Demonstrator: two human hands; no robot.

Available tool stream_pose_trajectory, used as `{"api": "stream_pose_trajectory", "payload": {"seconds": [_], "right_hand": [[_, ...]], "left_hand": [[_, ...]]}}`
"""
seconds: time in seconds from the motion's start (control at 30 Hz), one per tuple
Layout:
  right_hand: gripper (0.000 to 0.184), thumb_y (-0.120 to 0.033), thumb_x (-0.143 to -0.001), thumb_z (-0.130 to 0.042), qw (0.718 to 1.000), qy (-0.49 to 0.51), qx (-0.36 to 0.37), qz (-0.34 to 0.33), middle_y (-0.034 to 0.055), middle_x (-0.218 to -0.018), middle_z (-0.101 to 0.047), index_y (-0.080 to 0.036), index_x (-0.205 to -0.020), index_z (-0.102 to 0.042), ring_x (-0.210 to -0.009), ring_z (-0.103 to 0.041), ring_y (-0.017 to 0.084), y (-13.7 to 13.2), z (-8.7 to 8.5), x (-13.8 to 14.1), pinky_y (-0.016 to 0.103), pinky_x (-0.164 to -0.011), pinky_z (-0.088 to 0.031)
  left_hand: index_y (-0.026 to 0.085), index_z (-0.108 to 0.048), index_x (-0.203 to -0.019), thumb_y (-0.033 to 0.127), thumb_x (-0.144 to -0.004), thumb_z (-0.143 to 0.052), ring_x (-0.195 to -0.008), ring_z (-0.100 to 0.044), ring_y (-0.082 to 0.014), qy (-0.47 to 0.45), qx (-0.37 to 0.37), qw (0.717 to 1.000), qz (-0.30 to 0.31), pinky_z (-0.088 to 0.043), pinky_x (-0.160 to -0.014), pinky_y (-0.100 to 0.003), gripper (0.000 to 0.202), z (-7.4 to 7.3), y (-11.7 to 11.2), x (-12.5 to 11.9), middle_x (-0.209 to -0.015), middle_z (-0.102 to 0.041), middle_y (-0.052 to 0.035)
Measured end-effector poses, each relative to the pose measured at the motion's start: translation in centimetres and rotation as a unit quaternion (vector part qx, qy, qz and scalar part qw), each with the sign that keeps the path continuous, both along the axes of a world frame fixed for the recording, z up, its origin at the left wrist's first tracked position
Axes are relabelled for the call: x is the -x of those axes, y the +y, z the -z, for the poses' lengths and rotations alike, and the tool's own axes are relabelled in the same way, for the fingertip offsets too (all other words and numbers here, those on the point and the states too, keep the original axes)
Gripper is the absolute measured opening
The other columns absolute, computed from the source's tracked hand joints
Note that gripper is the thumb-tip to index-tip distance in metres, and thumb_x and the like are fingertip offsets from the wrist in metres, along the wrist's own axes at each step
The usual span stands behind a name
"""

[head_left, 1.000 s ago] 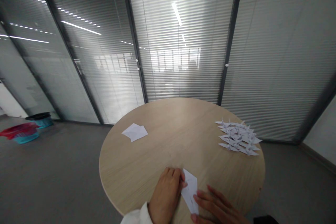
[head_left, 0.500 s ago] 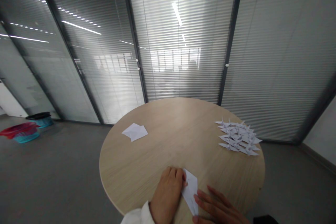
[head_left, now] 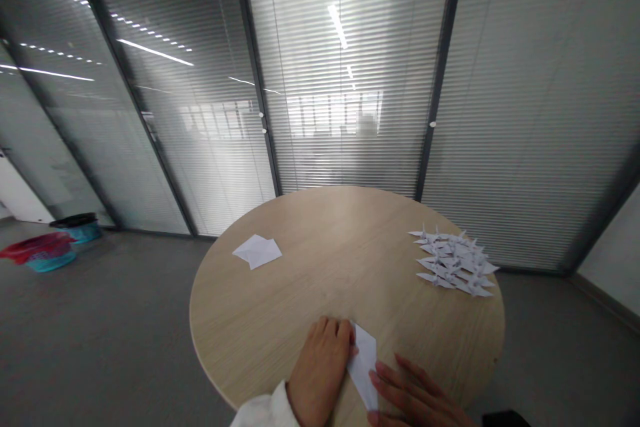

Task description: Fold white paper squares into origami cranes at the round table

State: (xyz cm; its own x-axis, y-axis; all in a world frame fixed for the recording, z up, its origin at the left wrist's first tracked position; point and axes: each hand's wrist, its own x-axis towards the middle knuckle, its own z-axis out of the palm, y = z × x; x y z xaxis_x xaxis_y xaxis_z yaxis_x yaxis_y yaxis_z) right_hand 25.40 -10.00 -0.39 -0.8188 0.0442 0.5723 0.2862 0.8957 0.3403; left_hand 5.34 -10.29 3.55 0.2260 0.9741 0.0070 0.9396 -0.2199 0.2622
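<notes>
A folded piece of white paper (head_left: 363, 357), long and pointed at its near end, lies on the table's front part between my hands. My left hand (head_left: 323, 363) presses on its left edge with curled fingers, the thumb tip resting on the paper. From the right, my right hand (head_left: 413, 390) reaches in with fingers stretched out and slightly spread, their tips at the paper's right edge. My left hand covers part of the left edge.
The round wooden table (head_left: 345, 227) carries white paper sheets (head_left: 257, 251) at the left and several folded paper cranes (head_left: 453, 263) grouped at the right. Two bins, one with a red liner (head_left: 40, 250) and one with a black liner (head_left: 77, 223), stand on the floor. Glass partitions with blinds (head_left: 345, 67) rise behind.
My left hand has shifted very slightly to the right on the paper's edge. The right hand stays almost where it was, and the other papers have not moved.
</notes>
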Motion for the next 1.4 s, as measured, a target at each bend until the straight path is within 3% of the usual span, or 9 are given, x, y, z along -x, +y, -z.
{"api": "stream_pose_trajectory", "payload": {"seconds": [0.47, 0.63, 0.73, 0.87, 0.93, 1.07, 1.2, 1.4], "right_hand": [[0.027, -0.025, -0.086, -0.046, 1.000, 0.017, -0.011, -0.001, 0.0023, -0.111, -0.057, -0.024, -0.113, -0.050, -0.111, -0.045, 0.016, -0.1, 0.0, 0.1, 0.037, -0.104, -0.018], [0.025, -0.026, -0.085, -0.048, 1.000, 0.015, -0.011, 0.015, 0.0011, -0.111, -0.057, -0.026, -0.111, -0.051, -0.110, -0.046, 0.015, -0.1, 0.9, 0.2, 0.036, -0.104, -0.021], [0.026, -0.025, -0.084, -0.050, 0.999, 0.034, -0.005, 0.022, 0.0014, -0.110, -0.057, -0.026, -0.110, -0.051, -0.109, -0.047, 0.016, -0.1, 1.8, 0.5, 0.038, -0.103, -0.023], [0.024, -0.023, -0.084, -0.051, 0.997, 0.069, 0.001, 0.025, 0.0007, -0.108, -0.058, -0.026, -0.107, -0.051, -0.109, -0.047, 0.017, -0.3, 2.0, 0.7, 0.040, -0.103, -0.025], [0.022, -0.021, -0.083, -0.051, 0.997, 0.068, 0.003, 0.021, 0.0005, -0.104, -0.060, -0.024, -0.106, -0.052, -0.108, -0.047, 0.016, -0.5, 1.7, 0.9, 0.038, -0.103, -0.024], [0.017, -0.021, -0.084, -0.050, 0.995, 0.099, 0.010, 0.019, -0.0011, -0.093, -0.064, -0.022, -0.100, -0.055, -0.103, -0.052, 0.013, -0.7, 1.1, 1.2, 0.037, -0.105, -0.020], [0.015, -0.021, -0.085, -0.049, 0.994, 0.111, 0.018, 0.017, -0.0037, -0.090, -0.065, -0.023, -0.097, -0.057, -0.096, -0.056, 0.009, -0.9, 1.4, 1.3, 0.034, -0.106, -0.018], [0.026, -0.028, -0.091, -0.034, 0.994, 0.098, 0.031, 0.035, -0.0004, -0.100, -0.063, -0.020, -0.104, -0.055, -0.103, -0.051, 0.009, -0.9, 2.1, -0.1, 0.023, -0.101, -0.028]], "left_hand": [[0.018, -0.053, -0.088, 0.015, -0.080, -0.042, -0.087, -0.044, -0.0185, 0.001, -0.021, 1.000, 0.003, -0.033, -0.081, -0.033, 0.014, 0.3, 0.2, -0.1, -0.092, -0.052, -0.0046], [0.020, -0.054, -0.092, 0.016, -0.079, -0.044, -0.090, -0.047, -0.0186, -0.038, -0.069, 0.997, -0.002, -0.037, -0.082, -0.034, 0.017, -0.2, -0.5, 0.4, -0.095, -0.053, -0.0047], [0.023, -0.053, -0.102, 0.016, -0.082, -0.039, -0.098, -0.048, -0.0188, -0.061, -0.126, 0.989, 0.039, -0.039, -0.086, -0.035, 0.025, 0.5, -1.5, 1.4, -0.105, -0.053, -0.0062], [0.031, -0.039, -0.121, 0.024, -0.085, -0.038, -0.113, -0.043, -0.0191, -0.049, -0.173, 0.954, 0.241, -0.034, -0.096, -0.037, 0.037, 2.0, -3.2, 2.8, -0.117, -0.053, -0.0032], [0.028, -0.032, -0.127, 0.022, -0.086, -0.036, -0.117, -0.040, -0.0184, -0.024, -0.168, 0.944, 0.284, -0.033, -0.099, -0.037, 0.042, 2.2, -3.7, 3.1, -0.119, -0.052, -0.0035], [0.024, -0.023, -0.131, 0.020, -0.087, -0.034, -0.118, -0.037, -0.0173, 0.005, -0.160, 0.940, 0.303, -0.030, -0.101, -0.035, 0.046, 1.7, -4.1, 3.0, -0.123, -0.049, -0.0051], [0.027, -0.022, -0.131, 0.019, -0.086, -0.035, -0.118, -0.038, -0.0161, -0.007, -0.152, 0.940, 0.304, -0.030, -0.101, -0.034, 0.047, 1.1, -4.1, 3.0, -0.123, -0.049, -0.0034], [0.025, -0.026, -0.130, 0.018, -0.086, -0.037, -0.119, -0.036, -0.0162, 0.033, -0.180, 0.931, 0.315, -0.031, -0.100, -0.032, 0.046, 1.1, -4.2, 3.1, -0.124, -0.047, -0.0042]]}}
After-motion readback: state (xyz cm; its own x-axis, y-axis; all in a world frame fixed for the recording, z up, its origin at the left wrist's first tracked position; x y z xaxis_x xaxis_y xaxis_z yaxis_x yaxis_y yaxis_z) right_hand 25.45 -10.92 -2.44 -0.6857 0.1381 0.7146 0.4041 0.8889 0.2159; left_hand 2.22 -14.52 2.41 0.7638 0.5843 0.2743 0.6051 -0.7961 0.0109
